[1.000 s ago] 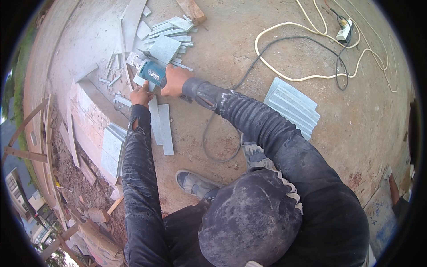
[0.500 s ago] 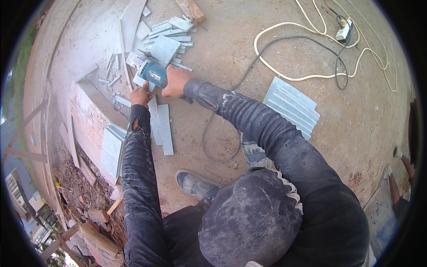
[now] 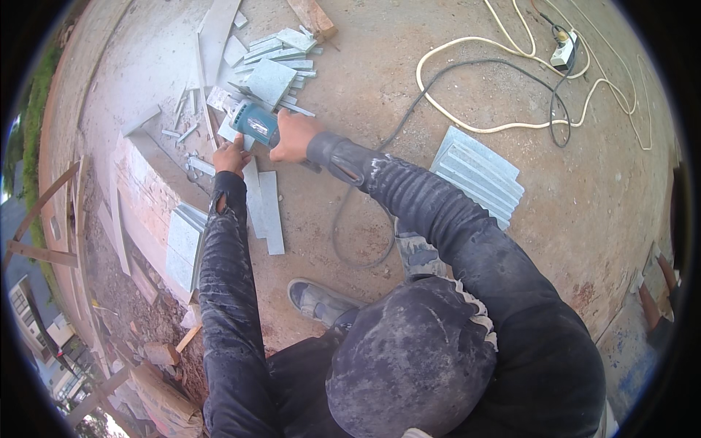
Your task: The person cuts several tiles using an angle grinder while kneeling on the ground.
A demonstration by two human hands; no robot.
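Note:
My right hand (image 3: 295, 136) is wrapped round the rear of a teal angle grinder (image 3: 255, 123), whose guarded head points up and left. Just below the tool's body, my left hand (image 3: 231, 156) pinches the near end of a pale grey-green stone tile piece (image 3: 228, 131). Most of that piece is hidden by the tool and my fingers. A square tile (image 3: 270, 81) lies beyond the grinder, on a heap of narrow cut strips (image 3: 281, 53). Two long strips (image 3: 270, 212) lie on the ground beside my left forearm.
Stacked tiles (image 3: 478, 175) lie to the right, more tiles (image 3: 184, 244) lean at the left. A dark power cord (image 3: 453, 69) and a cream cable (image 3: 482, 130) loop toward a white socket block (image 3: 564, 51). A timber block (image 3: 312, 18) lies far off. Another person's limbs (image 3: 653, 299) show at the right edge.
The grinder and my right hand have shifted slightly right, away from the cut strips. My left hand stays put. At the right edge, the other person's limbs have moved.

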